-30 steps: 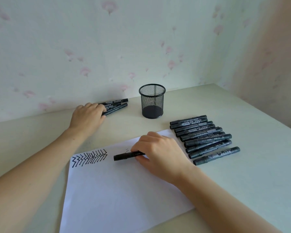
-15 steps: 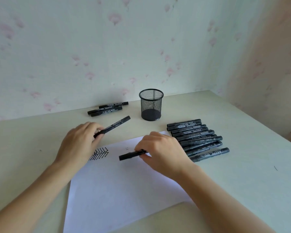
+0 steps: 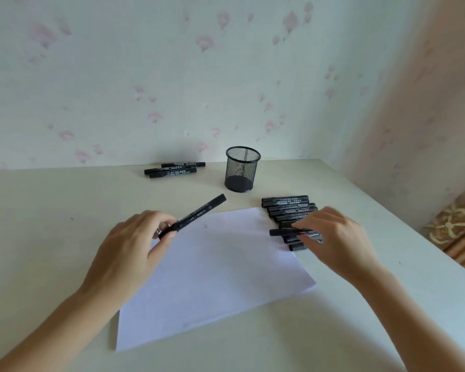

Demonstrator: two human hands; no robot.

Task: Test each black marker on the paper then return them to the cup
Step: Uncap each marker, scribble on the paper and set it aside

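Observation:
A white sheet of paper (image 3: 212, 272) lies on the table in front of me. My left hand (image 3: 134, 245) grips a black marker (image 3: 196, 213) by its near end, the far end pointing up and right over the paper's top left part. My right hand (image 3: 336, 237) holds another black marker (image 3: 285, 232) over the row of several markers (image 3: 287, 208) lying right of the paper. The black mesh cup (image 3: 242, 169) stands upright behind the paper with nothing visible in it. My left hand hides the drawn zigzag marks.
Three more black markers (image 3: 172, 169) lie by the wall, left of the cup. Flowered wallpaper backs the table, and a side wall closes in on the right. The table's right edge runs diagonally, with a patterned object (image 3: 457, 232) beyond it.
My left hand came back from the far markers with one and now holds it over the paper's corner. My right hand carried its marker from the paper's middle to the row on the right.

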